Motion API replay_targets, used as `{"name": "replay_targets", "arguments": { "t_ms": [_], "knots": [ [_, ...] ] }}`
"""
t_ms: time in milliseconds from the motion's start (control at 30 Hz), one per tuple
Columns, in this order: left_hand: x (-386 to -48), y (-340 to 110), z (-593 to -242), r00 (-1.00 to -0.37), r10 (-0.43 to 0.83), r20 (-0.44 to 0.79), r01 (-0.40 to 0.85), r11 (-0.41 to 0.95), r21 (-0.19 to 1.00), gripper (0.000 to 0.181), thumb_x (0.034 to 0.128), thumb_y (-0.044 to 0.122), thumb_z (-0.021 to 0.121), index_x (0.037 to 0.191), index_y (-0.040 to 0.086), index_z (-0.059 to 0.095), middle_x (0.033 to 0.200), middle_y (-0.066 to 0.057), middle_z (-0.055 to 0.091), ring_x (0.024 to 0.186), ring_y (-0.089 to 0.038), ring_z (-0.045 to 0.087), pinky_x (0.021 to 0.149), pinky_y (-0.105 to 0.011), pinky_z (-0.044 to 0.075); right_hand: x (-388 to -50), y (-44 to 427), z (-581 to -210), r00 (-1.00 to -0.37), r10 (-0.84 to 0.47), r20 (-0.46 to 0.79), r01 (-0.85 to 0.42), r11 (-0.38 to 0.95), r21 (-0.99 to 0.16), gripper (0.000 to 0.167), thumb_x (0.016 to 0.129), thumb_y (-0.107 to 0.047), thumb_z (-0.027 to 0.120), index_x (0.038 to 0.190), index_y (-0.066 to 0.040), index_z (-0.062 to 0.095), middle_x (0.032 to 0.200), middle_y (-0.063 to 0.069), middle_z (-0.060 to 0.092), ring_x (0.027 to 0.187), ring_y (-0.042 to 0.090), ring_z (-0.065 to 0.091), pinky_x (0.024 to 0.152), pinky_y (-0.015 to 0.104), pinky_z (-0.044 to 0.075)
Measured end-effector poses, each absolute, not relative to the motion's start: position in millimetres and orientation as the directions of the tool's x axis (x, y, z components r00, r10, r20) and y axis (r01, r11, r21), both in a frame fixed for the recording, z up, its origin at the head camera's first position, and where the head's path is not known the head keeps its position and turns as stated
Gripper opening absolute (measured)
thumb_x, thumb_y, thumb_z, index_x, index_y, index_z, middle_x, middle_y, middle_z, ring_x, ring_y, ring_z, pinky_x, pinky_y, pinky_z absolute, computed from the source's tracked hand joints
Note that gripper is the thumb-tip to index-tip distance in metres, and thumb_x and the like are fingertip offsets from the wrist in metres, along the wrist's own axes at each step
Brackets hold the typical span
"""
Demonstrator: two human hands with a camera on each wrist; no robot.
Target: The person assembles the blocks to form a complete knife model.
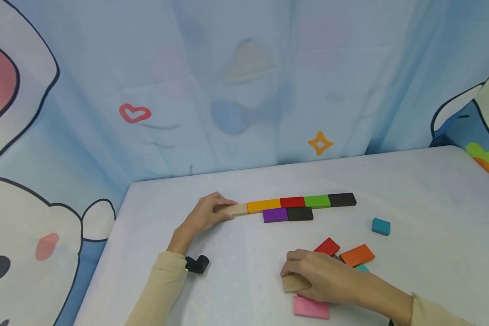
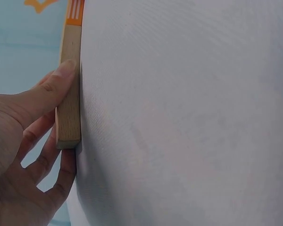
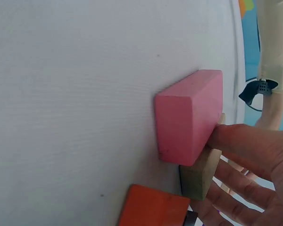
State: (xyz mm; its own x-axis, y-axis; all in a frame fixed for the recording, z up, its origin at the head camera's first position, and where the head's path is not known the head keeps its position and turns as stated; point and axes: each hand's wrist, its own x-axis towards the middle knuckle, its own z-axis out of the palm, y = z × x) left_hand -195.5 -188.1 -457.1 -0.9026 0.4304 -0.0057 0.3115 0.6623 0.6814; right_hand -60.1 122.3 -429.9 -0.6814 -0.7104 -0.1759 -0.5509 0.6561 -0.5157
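Observation:
My left hand (image 1: pixel 203 213) pinches a plain wooden block (image 1: pixel 239 209) between thumb and fingers at the left end of a row. In that row follow a yellow-orange block (image 1: pixel 263 206), a red block (image 1: pixel 292 202), a green block (image 1: pixel 317 202) and a black block (image 1: pixel 342 199). Against the row's near side lie a purple block (image 1: pixel 275 215) and another black block (image 1: pixel 300 213). Closer to me, my right hand (image 1: pixel 326 277) grips a second plain wooden block (image 1: pixel 294 284), its thumb beside a pink block (image 3: pixel 179 117).
Around the right hand lie a red block (image 1: pixel 327 246), an orange block (image 1: pixel 357 255) and a partly hidden teal block (image 1: pixel 362 268). Another teal block (image 1: pixel 381 227) sits apart to the right. A printed curtain (image 1: pixel 244 90) hangs behind the white table (image 1: pixel 236 271).

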Motion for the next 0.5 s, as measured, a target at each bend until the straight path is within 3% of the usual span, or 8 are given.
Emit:
{"name": "replay_targets", "arguments": {
  "t_ms": [200,500],
  "knots": [
    [-194.4,-187.3,-455.5,-0.910,0.415,-0.025,0.286,0.670,0.685,0.037,0.0897,0.012,0.083,0.126,0.013,0.078,0.105,-0.001,0.066,0.099,-0.020,0.059,0.096,-0.038,0.049,-76.7,120.3,-421.2,-0.685,-0.712,-0.156,-0.553,0.647,-0.525,0.035,0.081,-0.017,0.091,0.114,-0.018,0.078,0.103,-0.012,0.062,0.091,0.005,0.054,0.077,0.023,0.055],
    [-193.6,-187.3,-455.6,-0.917,0.398,-0.024,0.276,0.676,0.683,0.035,0.0898,0.011,0.083,0.125,0.014,0.079,0.106,-0.001,0.066,0.099,-0.019,0.060,0.094,-0.039,0.051,-130.0,140.2,-410.0,-0.792,-0.606,0.067,-0.563,0.684,-0.464,0.033,0.081,-0.006,0.089,0.111,-0.012,0.077,0.106,-0.002,0.067,0.092,0.014,0.060,0.082,0.032,0.059]
  ]
}}
